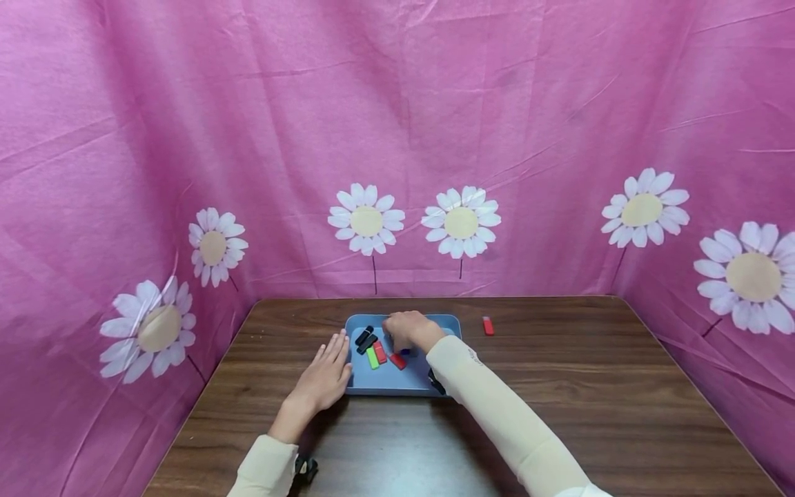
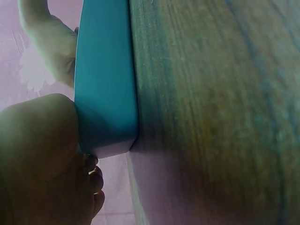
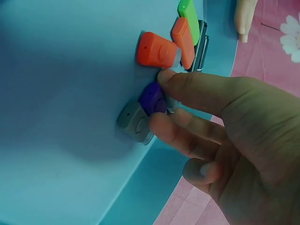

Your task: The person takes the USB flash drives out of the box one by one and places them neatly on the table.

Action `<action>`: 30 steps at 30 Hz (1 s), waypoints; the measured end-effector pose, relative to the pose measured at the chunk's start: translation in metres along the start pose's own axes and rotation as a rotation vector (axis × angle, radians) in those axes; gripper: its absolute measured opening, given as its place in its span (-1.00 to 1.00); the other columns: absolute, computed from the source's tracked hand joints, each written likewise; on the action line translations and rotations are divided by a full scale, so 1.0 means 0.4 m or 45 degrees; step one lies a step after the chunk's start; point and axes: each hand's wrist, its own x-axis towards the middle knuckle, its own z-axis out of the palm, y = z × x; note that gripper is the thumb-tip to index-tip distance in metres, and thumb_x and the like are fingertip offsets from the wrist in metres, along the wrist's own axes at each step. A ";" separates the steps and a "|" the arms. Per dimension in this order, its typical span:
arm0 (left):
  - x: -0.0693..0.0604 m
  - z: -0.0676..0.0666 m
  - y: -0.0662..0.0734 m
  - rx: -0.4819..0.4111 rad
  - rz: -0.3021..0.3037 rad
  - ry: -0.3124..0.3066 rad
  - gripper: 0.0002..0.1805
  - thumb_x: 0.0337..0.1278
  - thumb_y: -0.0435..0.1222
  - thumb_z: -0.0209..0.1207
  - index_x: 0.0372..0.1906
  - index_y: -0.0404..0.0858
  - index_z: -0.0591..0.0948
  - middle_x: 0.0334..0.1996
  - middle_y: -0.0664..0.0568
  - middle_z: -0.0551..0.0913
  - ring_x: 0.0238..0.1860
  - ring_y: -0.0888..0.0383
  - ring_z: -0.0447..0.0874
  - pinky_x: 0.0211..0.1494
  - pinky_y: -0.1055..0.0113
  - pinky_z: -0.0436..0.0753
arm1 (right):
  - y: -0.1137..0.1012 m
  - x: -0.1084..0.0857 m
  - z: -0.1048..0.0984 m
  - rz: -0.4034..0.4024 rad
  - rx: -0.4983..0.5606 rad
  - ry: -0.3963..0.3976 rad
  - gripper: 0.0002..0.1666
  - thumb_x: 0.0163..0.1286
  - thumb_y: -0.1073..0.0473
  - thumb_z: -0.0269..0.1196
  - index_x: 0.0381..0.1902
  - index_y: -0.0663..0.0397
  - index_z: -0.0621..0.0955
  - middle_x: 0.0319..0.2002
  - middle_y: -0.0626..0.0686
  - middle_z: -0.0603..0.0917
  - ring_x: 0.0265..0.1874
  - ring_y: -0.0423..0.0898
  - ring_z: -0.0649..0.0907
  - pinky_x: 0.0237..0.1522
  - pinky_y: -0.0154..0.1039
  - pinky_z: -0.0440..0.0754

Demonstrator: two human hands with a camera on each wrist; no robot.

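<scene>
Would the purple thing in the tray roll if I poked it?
Probably not: the purple thing has flat-looking sides, so it might slide. Its blocky case suggests it's stiff, and it's small beside the fingers, so likely light.

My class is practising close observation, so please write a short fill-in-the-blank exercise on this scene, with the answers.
1. The stick outside the tray is mostly ____.
2. The head view shows ____ black sticks in the tray.
3. The left hand lies at the tray's side; the ____ hand reaches in.
Answers: red; two; right.
</scene>
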 end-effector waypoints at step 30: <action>0.005 0.003 -0.005 0.008 -0.005 -0.011 -0.33 0.67 -0.22 -0.08 0.64 -0.50 0.17 0.71 -0.31 0.09 0.73 -0.25 0.03 0.75 -0.22 0.11 | 0.046 -0.022 -0.021 -0.052 0.012 0.132 -0.44 0.32 -0.13 0.53 0.21 -0.09 0.73 0.03 -0.05 0.68 -0.19 -0.14 0.61 0.11 -0.12 0.74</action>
